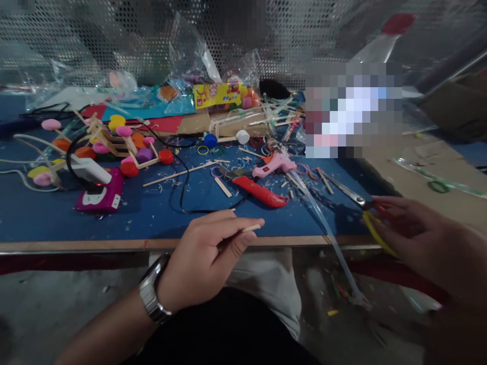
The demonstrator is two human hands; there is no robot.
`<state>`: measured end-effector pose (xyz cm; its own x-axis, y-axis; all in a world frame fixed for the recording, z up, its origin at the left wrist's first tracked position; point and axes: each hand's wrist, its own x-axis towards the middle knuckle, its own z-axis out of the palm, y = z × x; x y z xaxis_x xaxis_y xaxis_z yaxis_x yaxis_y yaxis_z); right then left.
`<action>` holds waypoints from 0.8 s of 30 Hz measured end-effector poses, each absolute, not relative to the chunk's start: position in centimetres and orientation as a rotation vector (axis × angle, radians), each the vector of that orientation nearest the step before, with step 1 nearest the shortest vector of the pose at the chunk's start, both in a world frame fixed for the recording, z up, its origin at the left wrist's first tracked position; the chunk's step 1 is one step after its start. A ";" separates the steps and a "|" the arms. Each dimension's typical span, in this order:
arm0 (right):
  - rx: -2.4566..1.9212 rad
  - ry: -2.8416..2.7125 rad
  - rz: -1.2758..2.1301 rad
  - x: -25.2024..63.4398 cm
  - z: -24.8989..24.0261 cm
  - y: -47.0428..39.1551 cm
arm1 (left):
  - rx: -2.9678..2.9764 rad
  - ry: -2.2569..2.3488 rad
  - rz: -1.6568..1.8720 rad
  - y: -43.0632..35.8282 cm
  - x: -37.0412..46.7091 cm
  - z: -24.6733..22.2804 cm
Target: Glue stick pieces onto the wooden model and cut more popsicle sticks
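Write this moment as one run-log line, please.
left hand: holds small pale stick | right hand: holds scissors | table: pink glue gun, red cutter

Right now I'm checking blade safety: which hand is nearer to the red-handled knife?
Left. The left hand is just on the person's side of the red-handled knife, pinching a small stick; the right hand is farther off, to its right, holding scissors.

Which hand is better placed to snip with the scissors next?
Probably the right hand: it holds the scissors at their handle end. The left hand pinches a small pale stick between finger and thumb, so it seems less ready to snip.
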<state>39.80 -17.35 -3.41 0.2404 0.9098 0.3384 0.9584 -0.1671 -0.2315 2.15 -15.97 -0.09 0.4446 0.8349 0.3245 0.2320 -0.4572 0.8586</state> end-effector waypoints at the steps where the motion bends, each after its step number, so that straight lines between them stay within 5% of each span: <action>1: -2.155 -1.654 -0.070 40.0 -3.7 -17.3 | 1.914 0.879 1.014 -16.0 2.1 0.0; 16: -2.009 -1.862 -0.144 39.0 -2.3 -15.9 | 1.650 1.081 1.328 -17.3 -1.8 -0.9; 20: -1.677 -1.939 -0.319 33.7 -0.2 -17.1 | 1.784 0.969 1.244 -17.4 -0.8 -1.1; 24: -1.050 -2.269 0.059 26.9 0.7 -18.2 | 1.793 0.750 1.196 -17.6 0.8 -1.5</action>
